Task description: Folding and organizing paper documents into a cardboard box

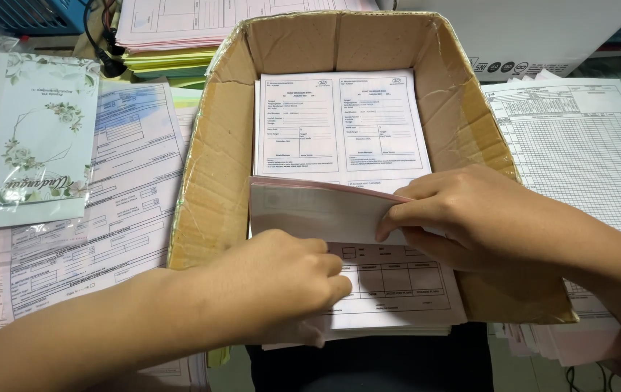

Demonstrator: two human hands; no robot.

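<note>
An open cardboard box (212,181) holds a stack of white printed forms (339,120). My right hand (463,214) pinches the near edge of the top sheets (310,210), white over pink, and has them lifted and folded back toward the box's far side. My left hand (281,279) rests palm down on the lower forms (397,287) near the front of the box, fingertips at the fold. The box's front wall is flattened or hidden under the papers and my arms.
Left of the box lie large printed forms (100,218) and a floral card in a clear sleeve (35,138). A stack of pink and yellow papers (173,43) sits behind. A gridded sheet (586,152) lies at the right, and a white box (535,36) stands beyond.
</note>
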